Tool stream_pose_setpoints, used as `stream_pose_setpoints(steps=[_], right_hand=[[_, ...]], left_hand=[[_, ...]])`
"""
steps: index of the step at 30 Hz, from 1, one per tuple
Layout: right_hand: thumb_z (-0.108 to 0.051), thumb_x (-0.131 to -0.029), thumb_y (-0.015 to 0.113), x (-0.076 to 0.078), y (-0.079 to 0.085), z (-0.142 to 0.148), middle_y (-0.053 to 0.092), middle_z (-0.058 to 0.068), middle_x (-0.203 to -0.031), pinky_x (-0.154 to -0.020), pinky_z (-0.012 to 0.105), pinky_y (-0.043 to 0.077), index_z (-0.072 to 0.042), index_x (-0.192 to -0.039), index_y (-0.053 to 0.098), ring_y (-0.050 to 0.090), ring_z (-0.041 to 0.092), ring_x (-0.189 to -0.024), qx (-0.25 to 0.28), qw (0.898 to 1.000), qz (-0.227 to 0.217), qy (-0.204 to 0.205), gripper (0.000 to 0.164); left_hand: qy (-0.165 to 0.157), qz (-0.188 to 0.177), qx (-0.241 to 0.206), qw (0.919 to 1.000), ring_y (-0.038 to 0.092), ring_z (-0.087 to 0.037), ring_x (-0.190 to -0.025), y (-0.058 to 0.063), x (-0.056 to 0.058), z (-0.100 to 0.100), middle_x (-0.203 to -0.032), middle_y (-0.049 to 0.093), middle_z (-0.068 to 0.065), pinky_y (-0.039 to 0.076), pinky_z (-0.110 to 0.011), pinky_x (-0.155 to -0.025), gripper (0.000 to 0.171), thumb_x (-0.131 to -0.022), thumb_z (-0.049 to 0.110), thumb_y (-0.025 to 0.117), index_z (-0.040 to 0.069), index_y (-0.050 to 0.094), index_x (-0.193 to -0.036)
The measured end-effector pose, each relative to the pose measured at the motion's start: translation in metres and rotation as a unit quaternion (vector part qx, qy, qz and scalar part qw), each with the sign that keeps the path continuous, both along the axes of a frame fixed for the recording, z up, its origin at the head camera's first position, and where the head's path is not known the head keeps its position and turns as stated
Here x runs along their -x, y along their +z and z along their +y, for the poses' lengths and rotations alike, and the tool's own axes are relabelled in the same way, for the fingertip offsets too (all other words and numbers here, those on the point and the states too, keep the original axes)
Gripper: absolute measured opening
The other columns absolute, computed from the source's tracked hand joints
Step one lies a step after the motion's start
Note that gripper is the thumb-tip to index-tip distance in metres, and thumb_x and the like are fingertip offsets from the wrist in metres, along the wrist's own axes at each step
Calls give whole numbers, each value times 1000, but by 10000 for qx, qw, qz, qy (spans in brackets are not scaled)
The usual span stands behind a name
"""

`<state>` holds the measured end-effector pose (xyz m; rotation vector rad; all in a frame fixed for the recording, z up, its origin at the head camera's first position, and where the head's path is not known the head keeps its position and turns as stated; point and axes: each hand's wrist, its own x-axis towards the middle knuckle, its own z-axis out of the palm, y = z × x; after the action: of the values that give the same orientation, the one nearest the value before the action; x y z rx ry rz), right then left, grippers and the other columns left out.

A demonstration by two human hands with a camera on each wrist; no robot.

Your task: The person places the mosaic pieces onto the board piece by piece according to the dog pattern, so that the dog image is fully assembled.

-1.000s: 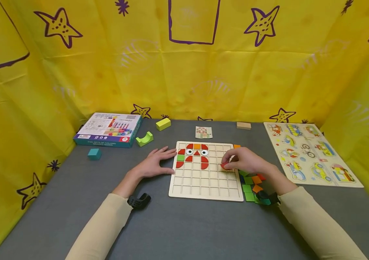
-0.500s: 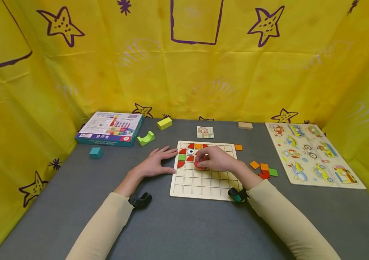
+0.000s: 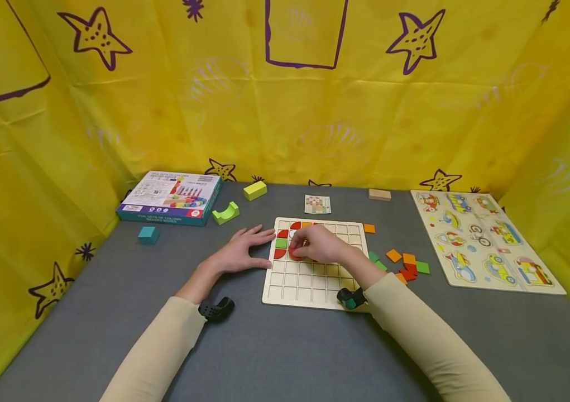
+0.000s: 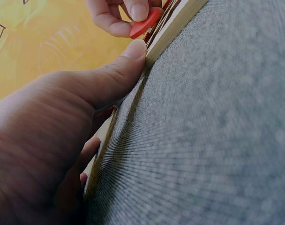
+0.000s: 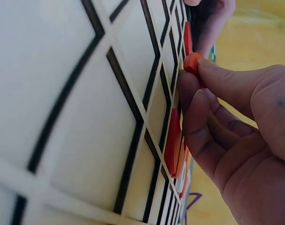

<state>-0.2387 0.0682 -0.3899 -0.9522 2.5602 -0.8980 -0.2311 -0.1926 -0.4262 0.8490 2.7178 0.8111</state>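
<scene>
My left hand (image 3: 236, 252) rests at the left edge of a wooden grid board (image 3: 290, 279), fingers spread and thumb against the rim. Over the board, my right hand (image 3: 320, 244) pinches a red tile (image 5: 193, 62) between thumb and fingertips. That red tile (image 4: 146, 23) also shows just past my left thumb in the left wrist view. Set in the board's upper left cells are a green square tile (image 3: 281, 243), a red rounded tile (image 3: 279, 254) and several others. My right hand covers some tiles there, including part of the white eye tiles.
Loose orange, red and green tiles (image 3: 408, 258) lie right of the board. Behind it is a small pattern card (image 3: 317, 204). A box (image 3: 169, 198), teal cube (image 3: 148, 235), green arch block (image 3: 226, 213) and yellow block (image 3: 255, 191) stand left; a picture puzzle board (image 3: 475, 262) lies right.
My right hand has carried the red tile leftward across the board, from its right side to the left part. The left hand stays on the board's edge.
</scene>
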Motion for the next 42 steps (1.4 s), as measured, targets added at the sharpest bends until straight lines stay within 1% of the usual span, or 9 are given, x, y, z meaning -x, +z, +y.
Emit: stream_pose_setpoints(steps=[8,13,18,21,25,29,35,38,42], right_hand=[[-14,-93,76,-2,-2,-5,66,-4,-82,-71,29,48,-10,-93,74,56,16,-75,-118,9998,112,-76,4],[-15,-93,75,-4,-2,-5,65,-5,-83,-72,28,48,-10,-94,73,56,14,-75,-202,9995,221,-118,5],[-14,-91,77,-4,-2,-5,64,-5,-79,-71,29,49,-11,-91,72,56,14,-73,-99,9994,328,43,6],[-13,-91,78,-4,-2,-6,63,-5,-77,-70,27,49,-11,-90,72,55,13,-72,-178,9991,378,99,7],[-13,-91,77,-4,-3,-7,62,-5,-76,-70,28,49,-11,-90,71,55,13,-71,-338,9986,403,-22,7],[-14,-92,77,-4,-3,-6,63,-5,-78,-71,28,49,-11,-91,72,56,13,-73,-336,9986,390,-74,6],[-13,-93,75,-6,-2,10,63,-4,-78,-68,30,48,-10,-93,71,56,14,-69,-60,9995,185,-268,5],[-13,-93,75,-6,0,23,63,-3,-78,-69,31,47,-9,-94,70,55,14,-71,0,9991,97,-417,5],[-15,-94,74,-4,5,46,64,-2,-84,-69,33,49,-9,-99,71,57,16,-75,65,9982,126,-584,9]], left_hand=[[26,23,-17,10000,16,-32,-152,1,-1,1,-160,37,-1,5,-58,-119,78,-88,43,78,15,46,-153],[-18,42,12,10000,16,-33,-152,1,-2,1,-160,37,-1,5,-58,-118,79,-88,44,78,15,46,-153],[-35,67,-60,10000,17,-33,-152,1,-2,0,-160,38,-2,5,-59,-118,78,-88,43,78,13,47,-153],[-57,82,-66,9999,17,-33,-152,0,-1,0,-160,38,-1,5,-59,-118,78,-88,42,78,13,47,-153],[-81,87,-57,9999,17,-33,-152,0,-2,1,-160,38,-1,5,-58,-118,78,-88,42,78,13,47,-153],[-82,99,-60,9999,17,-33,-152,1,-2,2,-160,38,-1,5,-58,-118,78,-88,42,78,13,47,-153],[-90,142,-65,9998,18,-35,-151,-1,-3,1,-159,39,-3,7,-59,-118,78,-88,42,78,12,47,-152],[-104,157,-71,9998,18,-35,-151,-3,-4,-1,-159,39,-4,7,-60,-118,78,-88,41,78,11,47,-152],[-146,220,-102,9996,19,-36,-151,-1,-4,-1,-159,39,-6,7,-61,-117,78,-88,40,78,9,47,-152]])
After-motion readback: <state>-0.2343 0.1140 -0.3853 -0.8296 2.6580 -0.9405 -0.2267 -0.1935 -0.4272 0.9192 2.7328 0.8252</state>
